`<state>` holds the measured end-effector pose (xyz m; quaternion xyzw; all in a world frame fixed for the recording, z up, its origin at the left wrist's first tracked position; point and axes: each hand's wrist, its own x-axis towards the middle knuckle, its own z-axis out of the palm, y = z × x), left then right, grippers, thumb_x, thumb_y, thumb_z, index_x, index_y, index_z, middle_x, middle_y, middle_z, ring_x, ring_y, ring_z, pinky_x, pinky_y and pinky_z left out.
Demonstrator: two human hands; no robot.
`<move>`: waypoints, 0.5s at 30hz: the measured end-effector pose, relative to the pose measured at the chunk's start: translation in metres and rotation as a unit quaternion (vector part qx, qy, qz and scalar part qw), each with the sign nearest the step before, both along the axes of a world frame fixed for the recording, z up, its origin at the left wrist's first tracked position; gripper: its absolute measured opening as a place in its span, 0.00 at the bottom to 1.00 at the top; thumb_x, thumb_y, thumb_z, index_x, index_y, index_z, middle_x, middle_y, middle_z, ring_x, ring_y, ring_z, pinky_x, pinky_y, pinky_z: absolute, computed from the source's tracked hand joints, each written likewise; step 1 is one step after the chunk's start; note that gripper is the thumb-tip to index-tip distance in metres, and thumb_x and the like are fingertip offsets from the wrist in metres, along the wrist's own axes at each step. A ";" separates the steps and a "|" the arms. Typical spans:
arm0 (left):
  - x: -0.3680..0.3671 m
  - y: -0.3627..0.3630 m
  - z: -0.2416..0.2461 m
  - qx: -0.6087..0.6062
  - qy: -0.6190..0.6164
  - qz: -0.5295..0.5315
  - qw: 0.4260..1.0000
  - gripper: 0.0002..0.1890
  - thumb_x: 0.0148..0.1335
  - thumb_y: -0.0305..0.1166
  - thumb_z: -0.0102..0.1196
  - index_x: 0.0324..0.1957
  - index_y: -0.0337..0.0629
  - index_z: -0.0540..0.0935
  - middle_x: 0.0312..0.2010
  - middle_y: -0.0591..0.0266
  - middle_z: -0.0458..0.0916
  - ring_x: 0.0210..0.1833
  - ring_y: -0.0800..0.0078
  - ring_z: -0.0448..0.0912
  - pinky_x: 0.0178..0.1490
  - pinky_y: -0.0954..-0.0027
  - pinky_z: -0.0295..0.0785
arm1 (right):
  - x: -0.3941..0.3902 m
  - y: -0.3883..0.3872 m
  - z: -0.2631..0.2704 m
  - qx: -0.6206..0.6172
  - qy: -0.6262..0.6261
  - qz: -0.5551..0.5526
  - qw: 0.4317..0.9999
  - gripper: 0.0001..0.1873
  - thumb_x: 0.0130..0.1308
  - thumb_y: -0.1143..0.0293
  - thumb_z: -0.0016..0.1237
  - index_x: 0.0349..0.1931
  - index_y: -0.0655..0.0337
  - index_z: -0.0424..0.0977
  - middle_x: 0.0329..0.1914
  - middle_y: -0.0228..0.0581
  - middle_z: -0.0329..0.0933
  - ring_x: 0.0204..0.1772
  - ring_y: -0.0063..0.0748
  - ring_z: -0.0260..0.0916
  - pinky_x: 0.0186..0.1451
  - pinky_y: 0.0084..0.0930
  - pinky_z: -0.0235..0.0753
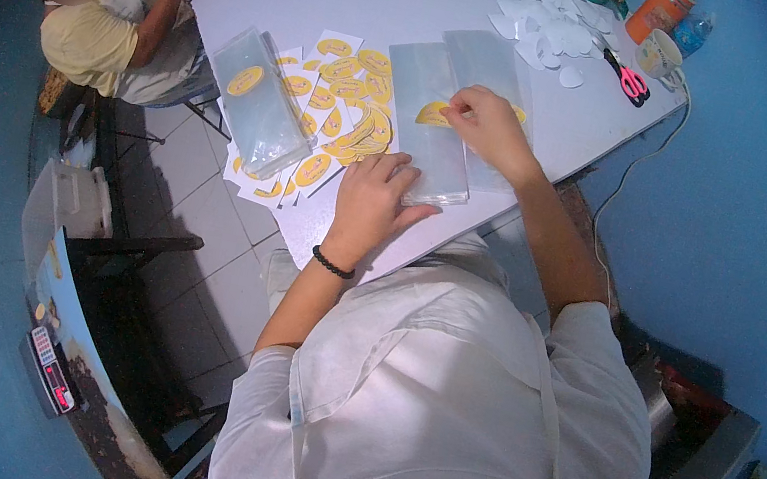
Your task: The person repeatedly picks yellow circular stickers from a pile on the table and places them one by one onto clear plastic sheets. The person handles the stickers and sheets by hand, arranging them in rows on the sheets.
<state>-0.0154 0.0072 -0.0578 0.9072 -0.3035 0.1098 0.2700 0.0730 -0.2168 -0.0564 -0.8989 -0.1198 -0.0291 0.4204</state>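
My right hand [488,126] pinches a yellow oval label [432,114] by its right edge, over a stack of clear plastic bags [424,67]. I cannot tell whether the label touches the top bag. My left hand [378,189] lies at the stack's lower left corner, fingers apart, thumb along the near edge. More clear bags [492,67] lie just right of the stack, partly under my right hand, with a bit of yellow label showing beside the wrist. Left of my left hand are loose cut oval labels [368,134] and white sheets printed with yellow ovals [311,170].
Another pile of bags [263,117], a label on top, covers some sheets. White paper offcuts [552,24], scissors [627,79], a mug [659,55] and an orange tumbler [657,15] stand or lie at the far right. A seated person [102,33] works at the table's left side.
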 end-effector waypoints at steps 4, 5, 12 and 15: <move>0.004 -0.010 -0.006 -0.013 0.016 -0.022 1.000 0.24 0.49 0.44 0.72 0.44 0.40 0.85 0.49 0.54 0.82 0.52 0.54 0.78 0.54 0.56 0.73 | 0.007 0.012 -0.012 -0.072 -0.008 0.044 0.996 0.10 0.61 0.69 0.61 0.34 0.67 0.77 0.37 0.47 0.78 0.41 0.48 0.77 0.47 0.38 0.76; 0.005 -0.013 -0.008 -0.014 0.016 -0.018 1.000 0.23 0.50 0.43 0.71 0.44 0.40 0.85 0.49 0.54 0.82 0.52 0.54 0.78 0.54 0.56 0.73 | 0.008 0.013 -0.015 -0.092 -0.003 0.049 0.995 0.10 0.61 0.69 0.61 0.32 0.67 0.77 0.37 0.48 0.78 0.42 0.50 0.76 0.48 0.39 0.75; 0.009 -0.019 -0.022 -0.003 0.007 -0.007 1.000 0.21 0.53 0.38 0.69 0.47 0.41 0.83 0.50 0.53 0.82 0.53 0.53 0.78 0.55 0.55 0.73 | 0.011 0.016 -0.015 -0.137 -0.014 0.058 0.989 0.09 0.62 0.67 0.59 0.33 0.66 0.80 0.44 0.50 0.78 0.49 0.55 0.78 0.54 0.45 0.76; 0.008 -0.020 -0.020 0.017 0.010 0.013 1.000 0.23 0.53 0.38 0.69 0.50 0.42 0.82 0.56 0.49 0.78 0.59 0.50 0.74 0.58 0.53 0.70 | 0.010 0.017 -0.014 -0.144 -0.010 0.056 0.988 0.09 0.61 0.68 0.60 0.34 0.66 0.80 0.44 0.50 0.78 0.50 0.54 0.77 0.55 0.44 0.76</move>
